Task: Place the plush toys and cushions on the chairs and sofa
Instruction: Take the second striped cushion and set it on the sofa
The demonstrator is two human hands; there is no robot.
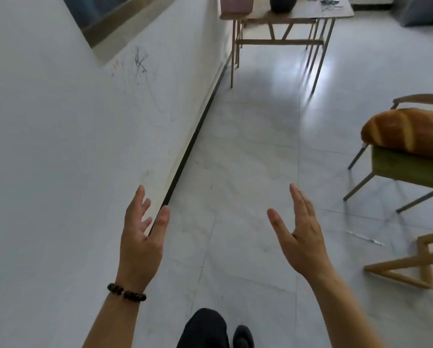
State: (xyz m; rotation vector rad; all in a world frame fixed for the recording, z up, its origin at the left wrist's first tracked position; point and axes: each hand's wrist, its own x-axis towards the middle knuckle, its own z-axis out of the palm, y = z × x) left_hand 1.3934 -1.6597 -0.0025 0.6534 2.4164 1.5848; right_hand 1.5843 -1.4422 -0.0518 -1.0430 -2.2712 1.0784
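Observation:
A brown cushion shaped like a bread loaf (pixel 406 133) lies on the green seat of a metal-legged chair (pixel 406 169) at the right edge. My left hand (pixel 142 237), with a dark bead bracelet on its wrist, is held out over the floor near the wall, fingers apart and holding nothing. My right hand (pixel 300 234) is raised level with it, also open and holding nothing, well to the left of the chair. No other plush toy or sofa is in view.
A white wall (pixel 59 146) runs along the left. A wooden folding table (pixel 285 18) stands ahead with a pink box (pixel 235 5) and a dark round object (pixel 283 3) on it. A light wooden frame (pixel 416 259) stands at lower right. My leg and shoe show at the bottom.

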